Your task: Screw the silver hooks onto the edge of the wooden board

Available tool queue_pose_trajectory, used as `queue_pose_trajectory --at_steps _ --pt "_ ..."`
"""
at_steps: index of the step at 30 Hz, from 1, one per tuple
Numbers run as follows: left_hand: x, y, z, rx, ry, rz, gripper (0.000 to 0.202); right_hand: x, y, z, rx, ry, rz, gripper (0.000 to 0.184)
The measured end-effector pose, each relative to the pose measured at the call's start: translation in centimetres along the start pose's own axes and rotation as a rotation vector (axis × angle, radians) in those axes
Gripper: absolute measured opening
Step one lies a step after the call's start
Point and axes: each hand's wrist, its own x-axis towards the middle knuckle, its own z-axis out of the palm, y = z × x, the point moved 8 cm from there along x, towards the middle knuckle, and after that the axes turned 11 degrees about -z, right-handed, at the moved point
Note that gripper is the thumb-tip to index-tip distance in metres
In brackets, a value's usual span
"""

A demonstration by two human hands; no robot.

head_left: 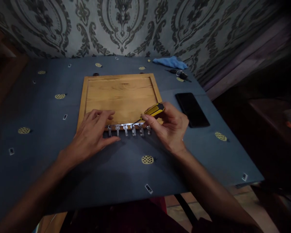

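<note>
A wooden board with a raised rim lies flat on the table. Along its near edge runs a metal hook rail with several hooks pointing toward me. My right hand grips a yellow and black screwdriver, its thin shaft slanting down left to the rail. The tip meets the rail near its middle; whether it sits in a screw is too small to tell. My left hand rests at the board's near left corner, fingers spread over the wood and thumb below the rail's left end.
A black phone lies right of the board. Farther back are a blue cloth and a dark object with a ring. The table has a pineapple-print cover and meets a patterned wall covering behind.
</note>
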Motion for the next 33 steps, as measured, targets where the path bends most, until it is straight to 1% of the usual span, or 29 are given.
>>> queue_pose_trajectory --at_steps 3,5,8,10,15,17,20,28,33 --pt "-0.1 0.0 0.2 -0.001 0.007 -0.004 0.059 0.0 -0.1 -0.2 0.012 0.025 -0.009 0.026" --pt "-0.3 0.1 0.1 -0.002 0.015 0.006 0.058 -0.1 -0.1 -0.5 0.026 0.064 0.008 0.024" --pt "-0.6 0.2 0.0 -0.003 0.039 0.026 0.053 0.0 0.1 -1.4 0.040 0.139 0.040 0.023" --pt "-0.8 0.4 -0.1 0.009 0.066 0.039 0.048 0.1 0.2 -1.8 0.026 0.155 0.044 0.024" --pt "-1.5 1.7 -0.3 0.038 0.143 0.122 0.037 0.4 0.2 -2.3 -0.019 0.145 -0.012 0.027" --pt "-1.7 2.1 -0.2 0.020 0.144 0.143 0.032 0.5 0.1 -2.4 -0.052 0.131 -0.024 0.027" --pt "-1.8 2.3 0.0 0.000 0.130 0.141 0.029 0.5 0.2 -2.4 -0.097 0.110 -0.014 0.027" --pt "-2.1 2.3 0.2 -0.002 0.151 0.163 0.031 0.6 1.0 -3.3 -0.125 0.113 0.047 0.028" --pt "-2.3 2.7 0.2 -0.022 0.181 0.206 0.034 0.9 0.9 -3.9 -0.160 0.131 0.024 0.031"
